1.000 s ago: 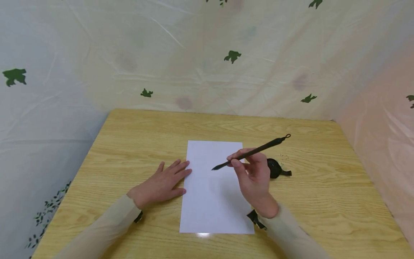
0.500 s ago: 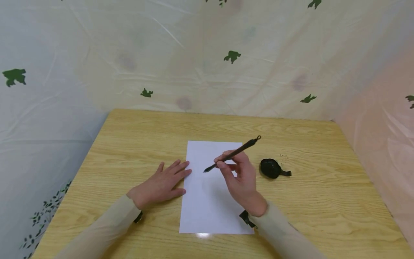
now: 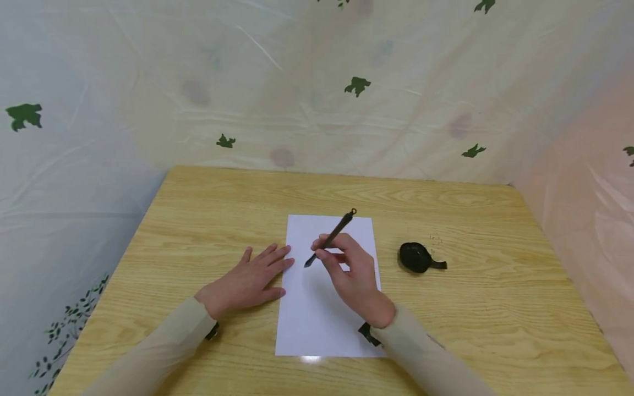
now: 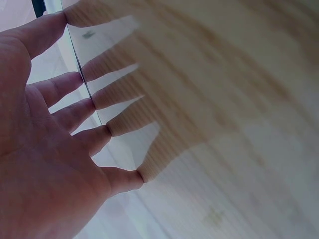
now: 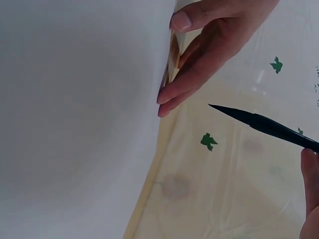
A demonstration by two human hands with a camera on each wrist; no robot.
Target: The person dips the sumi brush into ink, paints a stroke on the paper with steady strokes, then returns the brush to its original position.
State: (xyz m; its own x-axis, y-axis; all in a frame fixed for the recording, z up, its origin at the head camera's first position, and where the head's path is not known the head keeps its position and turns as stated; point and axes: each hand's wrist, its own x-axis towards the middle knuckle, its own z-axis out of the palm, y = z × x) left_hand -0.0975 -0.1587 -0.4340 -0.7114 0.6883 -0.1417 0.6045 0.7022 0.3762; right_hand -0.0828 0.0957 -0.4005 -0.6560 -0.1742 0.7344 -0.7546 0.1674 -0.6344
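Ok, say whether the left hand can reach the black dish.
Probably not directly: the right hand, holding the calligraphy brush over the paper, is between the left hand and the black dish.

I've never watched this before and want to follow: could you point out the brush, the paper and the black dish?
Brush [image 5: 266, 124]: right wrist view, on its dark body.
Paper [image 3: 312, 319]: head view, on its bare lower half.
Black dish [image 3: 415, 257]: head view, middle of its rounded part.
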